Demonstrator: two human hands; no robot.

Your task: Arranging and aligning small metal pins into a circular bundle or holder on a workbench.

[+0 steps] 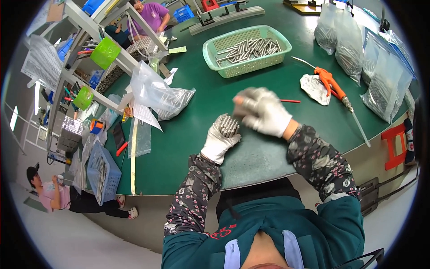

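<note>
A bundle of small metal rods [229, 126] stands upright on the table, with their round ends facing up. My left hand [217, 140], in a white glove, is wrapped round the bundle from its near left side. Just to the right and slightly farther off is my right hand [264, 113], gloved too, with a bare fingertip showing. Motion smears its fingers, and whatever they might hold cannot be made out. Beyond both hands a pale green plastic basket [214, 67] carries many loose metal rods [251, 49].
An orange air blow gun [331, 83] lies on the right near a white cloth [315, 88] and a red stick [290, 101]. Clear bags of metal parts [349, 54] line the right edge; another bag [168, 101] sits left. A blue basket [104, 172] and shelf rack stand left. Other people are farther off.
</note>
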